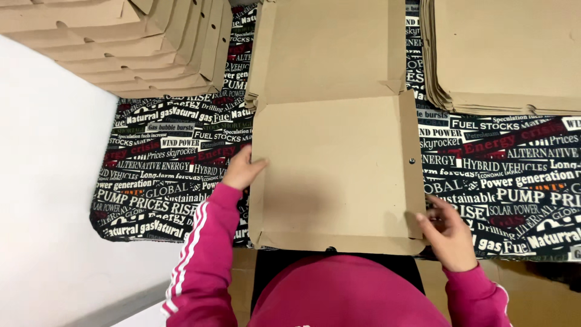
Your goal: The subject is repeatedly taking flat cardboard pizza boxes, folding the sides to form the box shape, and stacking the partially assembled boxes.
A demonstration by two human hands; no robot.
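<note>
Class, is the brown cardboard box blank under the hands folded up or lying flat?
Mostly flat: brown cardboard box blank lies spread on the cloth, side flaps barely raised.
</note>
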